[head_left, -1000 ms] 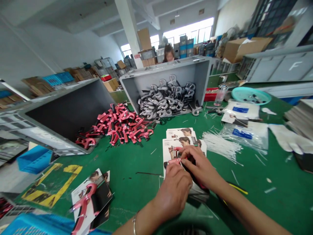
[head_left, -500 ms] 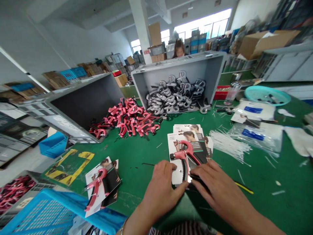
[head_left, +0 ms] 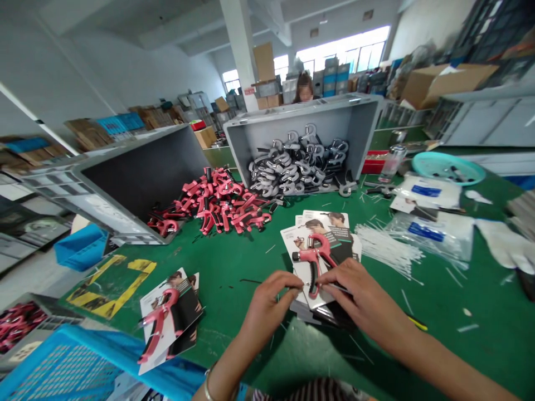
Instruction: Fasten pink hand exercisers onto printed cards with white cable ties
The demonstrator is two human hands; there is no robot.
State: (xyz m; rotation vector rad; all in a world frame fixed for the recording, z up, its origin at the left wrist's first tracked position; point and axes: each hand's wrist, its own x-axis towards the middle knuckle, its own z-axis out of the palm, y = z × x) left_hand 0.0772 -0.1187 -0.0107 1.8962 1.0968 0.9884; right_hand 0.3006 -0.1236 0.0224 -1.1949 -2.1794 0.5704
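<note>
A pink hand gripper [head_left: 321, 249] with black pads lies on a printed backing card [head_left: 292, 239], on top of a stack of similar cards in front of me. My left hand [head_left: 271, 298] is at the left of its lower handle, thumb and forefinger pinched together. From the right, my right hand [head_left: 359, 292] reaches over the card with its fingers pinched close by the same handle. Whatever is between the fingertips of either hand is too small to make out. White cable ties [head_left: 388, 248] lie in a loose pile right of the cards.
Pink hand grippers [head_left: 221, 203] spill from a tipped grey crate [head_left: 83, 184]; grey ones [head_left: 292, 167] fill another crate [head_left: 371, 133]. Carded pink grippers [head_left: 167, 317] lie at left near a blue basket [head_left: 62, 356]. Plastic bags [head_left: 434, 231] and a turquoise tray [head_left: 447, 167] sit right. A person is behind.
Both hands have gone from resting against the card's lower edge to pinching near the gripper's lower handle. The top card with the pink hand gripper has turned and shifted slightly on the stack.
</note>
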